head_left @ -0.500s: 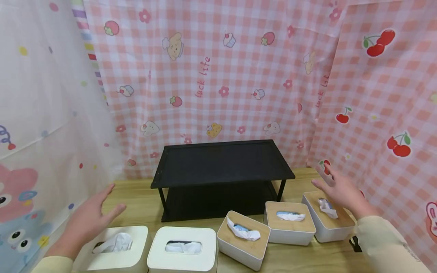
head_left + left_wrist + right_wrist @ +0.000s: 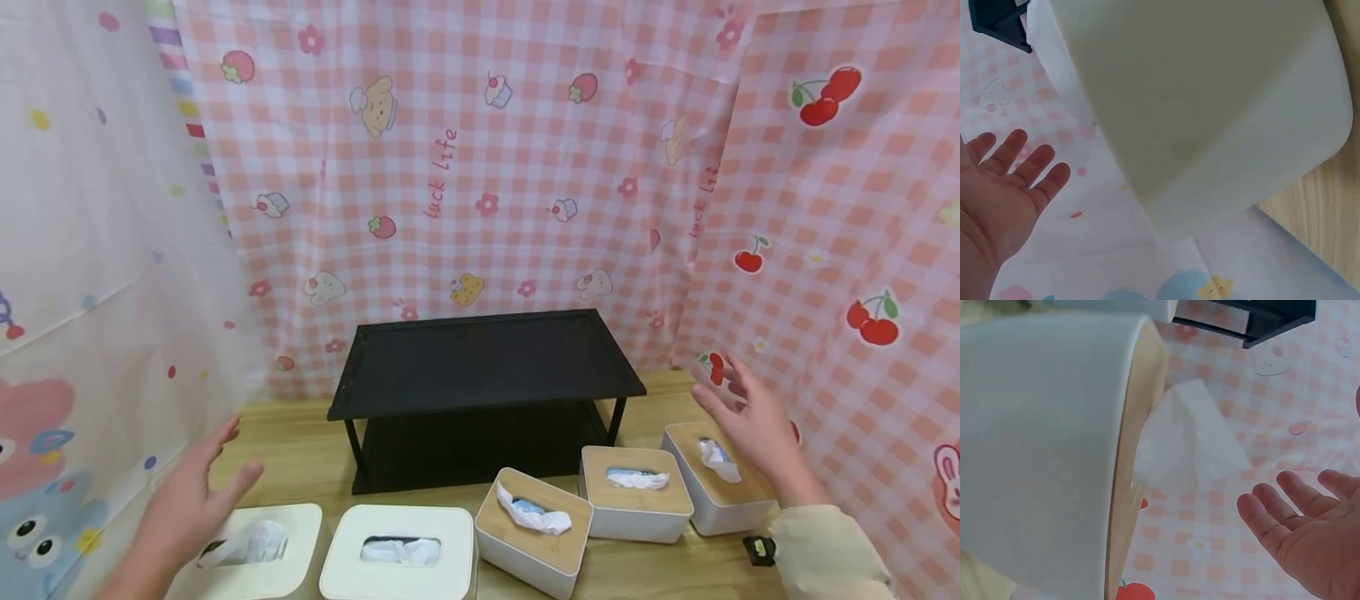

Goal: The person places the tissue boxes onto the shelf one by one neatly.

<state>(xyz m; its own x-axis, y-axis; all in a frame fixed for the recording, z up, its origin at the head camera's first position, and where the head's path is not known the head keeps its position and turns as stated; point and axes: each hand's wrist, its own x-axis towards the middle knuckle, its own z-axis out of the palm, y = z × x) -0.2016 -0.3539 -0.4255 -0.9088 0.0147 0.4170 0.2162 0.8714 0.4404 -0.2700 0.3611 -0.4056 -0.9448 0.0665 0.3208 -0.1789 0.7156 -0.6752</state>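
Drawn wider apart, left grip [image 2: 183, 493], right grip [image 2: 759, 427]; both loosely spread (tissue boxes [image 2: 302, 546] near).

Both hands [image 2: 186, 498] near tissue boxes [image 2: 525, 542]

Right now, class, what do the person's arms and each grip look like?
The left grip and right grip are ungloved, with no ring visible. A pale cream sleeve ends near the right wrist; no left sleeve shows. Whether the small black device beside that cuff is worn, I can't tell.
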